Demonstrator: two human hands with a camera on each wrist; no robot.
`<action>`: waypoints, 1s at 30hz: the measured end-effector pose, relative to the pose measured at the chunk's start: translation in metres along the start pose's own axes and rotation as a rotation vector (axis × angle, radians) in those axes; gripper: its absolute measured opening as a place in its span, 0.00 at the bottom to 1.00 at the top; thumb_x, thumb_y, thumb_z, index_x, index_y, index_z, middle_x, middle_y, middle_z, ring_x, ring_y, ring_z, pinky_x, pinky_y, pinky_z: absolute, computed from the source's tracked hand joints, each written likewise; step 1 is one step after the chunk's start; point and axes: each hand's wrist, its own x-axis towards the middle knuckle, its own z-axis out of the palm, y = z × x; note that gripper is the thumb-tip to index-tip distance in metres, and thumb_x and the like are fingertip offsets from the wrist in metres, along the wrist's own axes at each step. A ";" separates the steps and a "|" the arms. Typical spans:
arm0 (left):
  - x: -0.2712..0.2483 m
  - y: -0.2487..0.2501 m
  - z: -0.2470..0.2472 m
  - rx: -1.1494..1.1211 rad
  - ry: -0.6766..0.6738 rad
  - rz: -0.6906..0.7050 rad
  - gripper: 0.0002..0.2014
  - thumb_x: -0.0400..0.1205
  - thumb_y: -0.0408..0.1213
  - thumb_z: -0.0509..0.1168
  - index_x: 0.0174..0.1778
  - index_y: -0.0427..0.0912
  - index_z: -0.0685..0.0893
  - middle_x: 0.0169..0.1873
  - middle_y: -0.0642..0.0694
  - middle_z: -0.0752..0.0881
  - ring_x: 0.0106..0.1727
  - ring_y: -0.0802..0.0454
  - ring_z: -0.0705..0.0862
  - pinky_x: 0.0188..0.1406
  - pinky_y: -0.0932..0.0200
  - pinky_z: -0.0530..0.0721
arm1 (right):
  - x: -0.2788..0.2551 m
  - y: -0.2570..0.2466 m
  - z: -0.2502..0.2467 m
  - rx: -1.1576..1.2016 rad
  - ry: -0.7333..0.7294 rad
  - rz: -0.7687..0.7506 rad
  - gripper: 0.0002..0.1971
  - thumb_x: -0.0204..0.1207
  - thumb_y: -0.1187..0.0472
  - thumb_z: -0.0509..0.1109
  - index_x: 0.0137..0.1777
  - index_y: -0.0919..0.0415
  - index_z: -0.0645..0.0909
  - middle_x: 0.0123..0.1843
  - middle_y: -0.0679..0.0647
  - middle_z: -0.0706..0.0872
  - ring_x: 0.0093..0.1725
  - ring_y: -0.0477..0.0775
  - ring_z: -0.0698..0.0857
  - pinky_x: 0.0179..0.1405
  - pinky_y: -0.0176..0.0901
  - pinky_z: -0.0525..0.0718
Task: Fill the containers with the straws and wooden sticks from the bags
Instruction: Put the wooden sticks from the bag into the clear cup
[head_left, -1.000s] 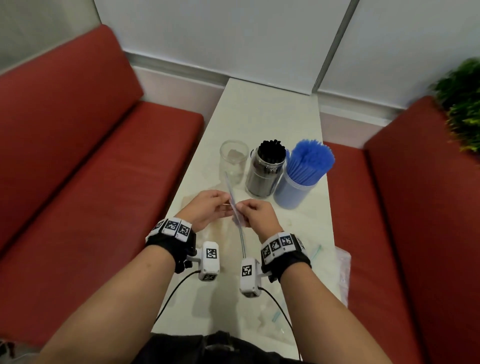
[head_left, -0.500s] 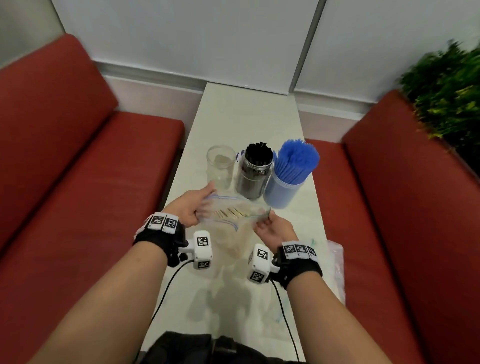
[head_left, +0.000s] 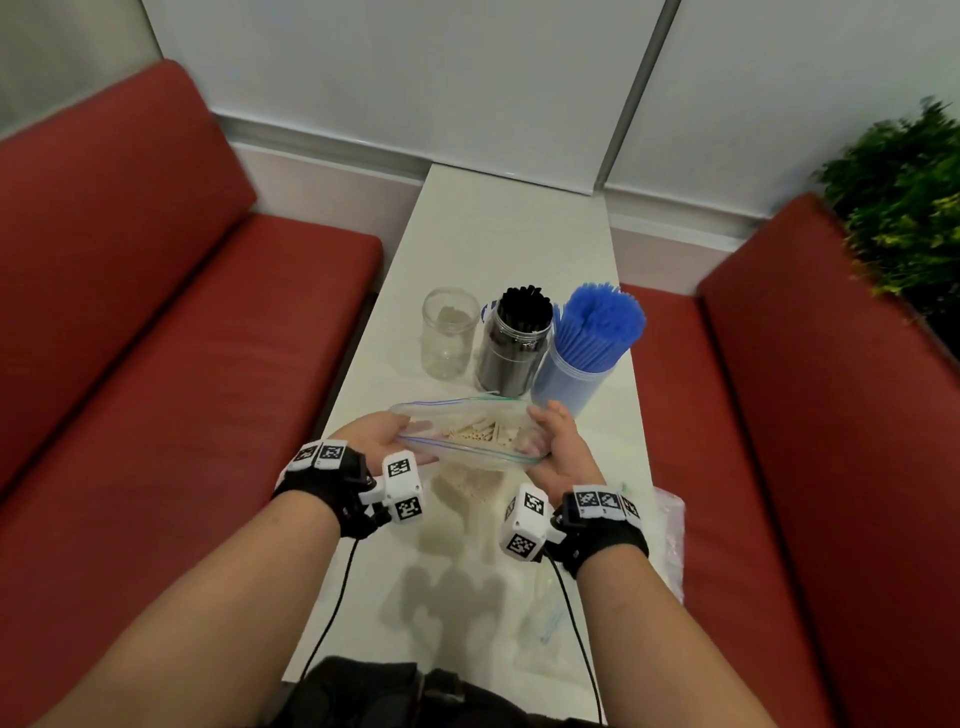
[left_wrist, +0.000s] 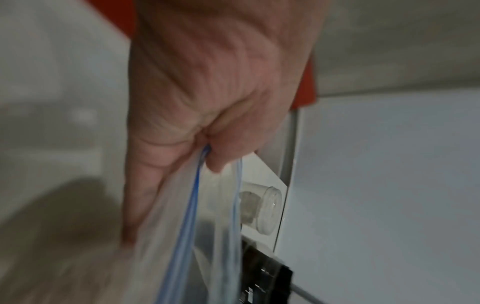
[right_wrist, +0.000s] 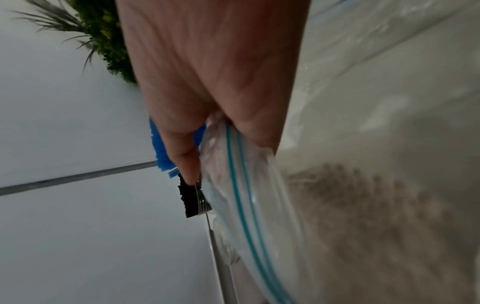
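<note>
A clear zip bag (head_left: 470, 434) of wooden sticks (head_left: 478, 430) hangs above the white table (head_left: 498, 249), its mouth spread wide. My left hand (head_left: 387, 436) grips the bag's left end (left_wrist: 207, 185), thumb inside the mouth. My right hand (head_left: 558, 441) grips the right end (right_wrist: 233, 164). Just behind the bag stand an empty clear jar (head_left: 449, 332), a jar of black straws (head_left: 514, 340) and a blue cup of blue straws (head_left: 587, 345). The empty jar (left_wrist: 262, 207) also shows past my left fingers.
Red bench seats (head_left: 171, 364) flank the narrow table on both sides. Empty plastic bags (head_left: 667, 540) lie on the table near my right wrist and near its front edge. A green plant (head_left: 904, 202) stands at the far right.
The bag was held shut and edge-on between both hands; my hands have since moved apart and pulled its mouth wide, showing the sticks inside.
</note>
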 end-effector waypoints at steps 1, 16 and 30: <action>-0.001 -0.002 0.005 -0.112 -0.035 0.045 0.17 0.92 0.38 0.48 0.66 0.30 0.76 0.73 0.29 0.75 0.72 0.35 0.77 0.64 0.40 0.78 | -0.003 -0.002 -0.003 -0.105 -0.023 -0.009 0.14 0.82 0.76 0.62 0.47 0.54 0.73 0.25 0.52 0.75 0.19 0.45 0.66 0.17 0.33 0.66; -0.014 -0.042 0.019 0.397 0.073 -0.023 0.22 0.74 0.20 0.57 0.66 0.28 0.76 0.53 0.27 0.87 0.49 0.33 0.89 0.48 0.38 0.88 | -0.007 0.015 -0.016 -0.392 -0.076 0.094 0.30 0.77 0.85 0.44 0.58 0.69 0.86 0.67 0.75 0.84 0.57 0.72 0.88 0.36 0.55 0.92; 0.008 -0.038 0.003 0.169 0.130 0.289 0.16 0.87 0.30 0.56 0.68 0.27 0.77 0.58 0.30 0.84 0.44 0.43 0.83 0.60 0.47 0.81 | -0.012 0.028 0.010 -1.823 -0.370 -0.881 0.33 0.72 0.70 0.71 0.78 0.55 0.76 0.66 0.58 0.75 0.67 0.60 0.75 0.70 0.52 0.75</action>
